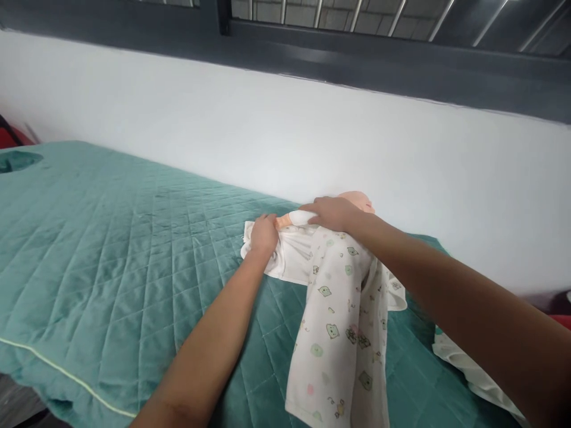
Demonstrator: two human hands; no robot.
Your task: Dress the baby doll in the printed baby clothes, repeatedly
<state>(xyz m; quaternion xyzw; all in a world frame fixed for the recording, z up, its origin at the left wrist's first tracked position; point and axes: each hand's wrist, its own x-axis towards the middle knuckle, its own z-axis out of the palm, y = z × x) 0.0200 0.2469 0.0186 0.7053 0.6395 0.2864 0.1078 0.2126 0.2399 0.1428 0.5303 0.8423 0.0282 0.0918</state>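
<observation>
Lying on its bedding near the wall, a small doll (358,200) is under both your hands, its pinkish head showing just beyond your right wrist. One limb (283,222) stretches from the body toward your left; part of it is skin-toned and part is white. Your left hand (264,233) is closed around the far end of that limb, with white cloth (294,261) bunched against your fingers. Your right hand (333,213) lies over the doll's upper body, its fingertips on the white part of the limb; you cannot tell whether this grip pinches or only presses.

Nearer you, a white garment (332,324) printed with small green figures drapes from the doll toward your body. The step in hand seems to be working the garment about this limb; whether on or off is unclear. The next move calls for steadying the limb while the bunched cloth is eased along it, without twisting.

Beneath everything spreads a green quilted cover (147,255). Ruffled pale fabric (468,368) lies below your right forearm. Behind rises a white wall (223,125), topped by a dark window frame (312,53) with metal bars.
</observation>
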